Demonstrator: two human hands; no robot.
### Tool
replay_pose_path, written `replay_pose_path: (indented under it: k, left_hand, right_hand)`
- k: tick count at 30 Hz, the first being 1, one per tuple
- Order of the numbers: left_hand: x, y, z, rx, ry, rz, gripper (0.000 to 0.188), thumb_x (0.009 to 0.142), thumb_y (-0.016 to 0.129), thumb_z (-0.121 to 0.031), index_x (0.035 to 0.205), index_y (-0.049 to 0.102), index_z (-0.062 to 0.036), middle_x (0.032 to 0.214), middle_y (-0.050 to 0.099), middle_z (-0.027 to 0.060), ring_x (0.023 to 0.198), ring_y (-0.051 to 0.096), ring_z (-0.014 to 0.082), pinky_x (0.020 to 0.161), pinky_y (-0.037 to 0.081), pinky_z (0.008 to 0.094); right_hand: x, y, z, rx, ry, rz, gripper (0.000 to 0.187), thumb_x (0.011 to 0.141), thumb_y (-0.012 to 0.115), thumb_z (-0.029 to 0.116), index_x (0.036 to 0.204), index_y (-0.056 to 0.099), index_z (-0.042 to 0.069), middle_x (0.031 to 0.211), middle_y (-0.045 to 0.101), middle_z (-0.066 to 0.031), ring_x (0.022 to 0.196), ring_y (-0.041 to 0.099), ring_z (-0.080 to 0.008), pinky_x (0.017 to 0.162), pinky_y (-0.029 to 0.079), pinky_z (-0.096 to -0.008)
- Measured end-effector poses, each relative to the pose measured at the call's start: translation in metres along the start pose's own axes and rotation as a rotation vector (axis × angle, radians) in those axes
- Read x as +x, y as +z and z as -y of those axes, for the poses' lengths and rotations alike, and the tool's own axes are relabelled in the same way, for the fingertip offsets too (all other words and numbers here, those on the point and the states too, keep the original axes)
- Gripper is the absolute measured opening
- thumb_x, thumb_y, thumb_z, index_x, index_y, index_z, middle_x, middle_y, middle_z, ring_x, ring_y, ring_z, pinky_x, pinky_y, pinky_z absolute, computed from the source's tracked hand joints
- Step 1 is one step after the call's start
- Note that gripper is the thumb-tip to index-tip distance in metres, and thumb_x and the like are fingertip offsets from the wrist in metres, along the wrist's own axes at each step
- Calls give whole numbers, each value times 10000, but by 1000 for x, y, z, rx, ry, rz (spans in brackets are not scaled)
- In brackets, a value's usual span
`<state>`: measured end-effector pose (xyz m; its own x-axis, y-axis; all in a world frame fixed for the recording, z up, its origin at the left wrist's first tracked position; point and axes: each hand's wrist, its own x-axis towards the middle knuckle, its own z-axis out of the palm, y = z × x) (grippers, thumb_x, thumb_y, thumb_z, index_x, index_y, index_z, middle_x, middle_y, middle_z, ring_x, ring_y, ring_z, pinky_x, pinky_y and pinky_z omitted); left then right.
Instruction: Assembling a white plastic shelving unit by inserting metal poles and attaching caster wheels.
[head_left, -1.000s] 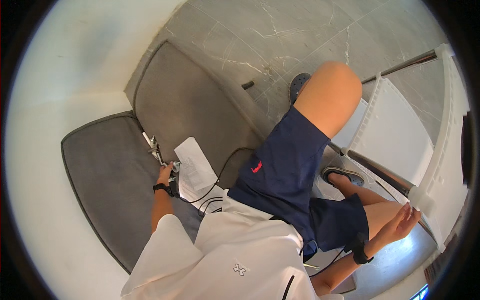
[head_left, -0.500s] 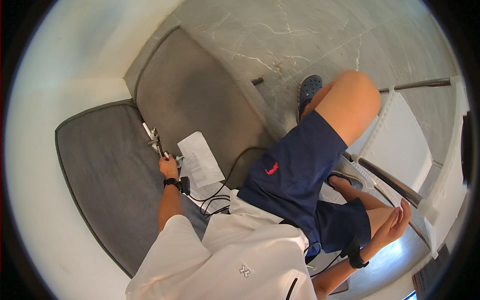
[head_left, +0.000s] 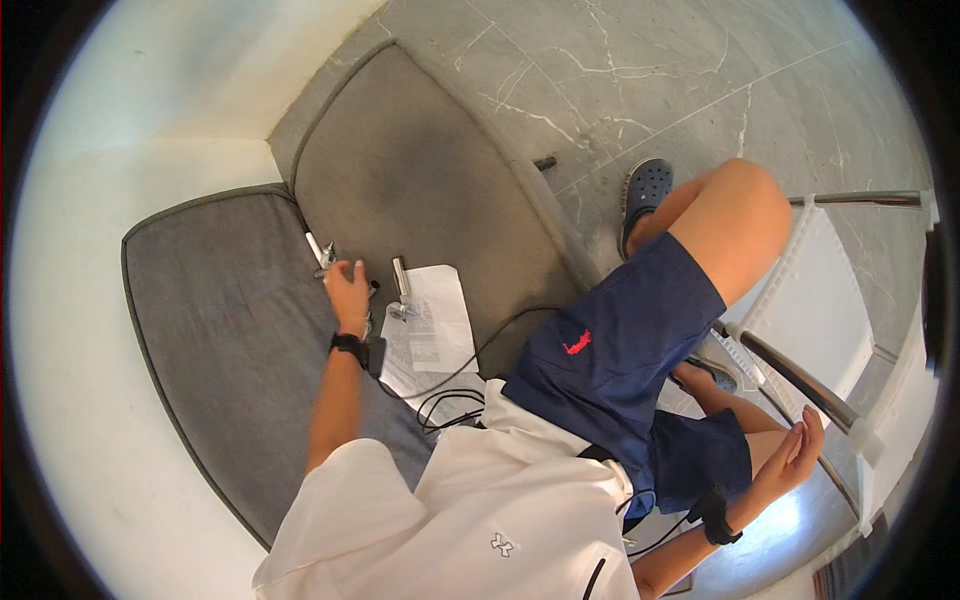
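the left hand (head_left: 347, 290) reaches over the seam between two grey sofa cushions, its fingers bent down at a small metal fitting with a white rod (head_left: 318, 247) that lies along the seam; i cannot tell whether the fingertips pinch it or only touch it, since the hand covers part of it. just to the right of that hand, a short metal tube (head_left: 400, 275) lies with a shiny fitting (head_left: 401, 311) at its near end, partly over a sheet of printed white paper (head_left: 440, 315) on the cushion (head_left: 410, 160). a black cable (head_left: 505, 340) curves over the cushion and loops near the paper's lower edge, beside the person's white shirt (head_left: 480, 510). the right hand (head_left: 790, 460) is well apart from these, held up near the chrome bar (head_left: 800, 380) of a rack with white panels (head_left: 820, 310); its fingers are close together and loosely bent, and i cannot tell whether they pinch anything. black bands (head_left: 350, 346) circle both wrists. a dark clog (head_left: 646, 190) stands on the grey marbled floor (head_left: 690, 50) beyond the navy shorts (head_left: 620, 320).
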<state>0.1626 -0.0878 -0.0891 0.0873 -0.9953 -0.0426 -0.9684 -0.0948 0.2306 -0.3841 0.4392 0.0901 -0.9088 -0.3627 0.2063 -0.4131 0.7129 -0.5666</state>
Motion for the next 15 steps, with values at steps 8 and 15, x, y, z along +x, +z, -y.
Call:
replay_pose_path:
  k: [8,15]
  left_hand:
    - [51,3,21,-223,-554,220,956,840,756,-522,1584,274,-165,1587,266,241,1443,305,447,1162,328,538]
    - [50,26,-2,-72,-719,170,673,965,572,-516,1539,346,-247,1524,253,236,1329,407,456,1053,417,551]
  right_hand:
    - [-6,0,23,-88,38,50,189,975,590,26,1137,671,-28,1169,684,-147,1077,648,-247,977,491,-364]
    - [4,13,34,-211,-90,136,170,935,623,17,1081,707,-8,1088,722,-131,1024,670,-266,906,501,-360]
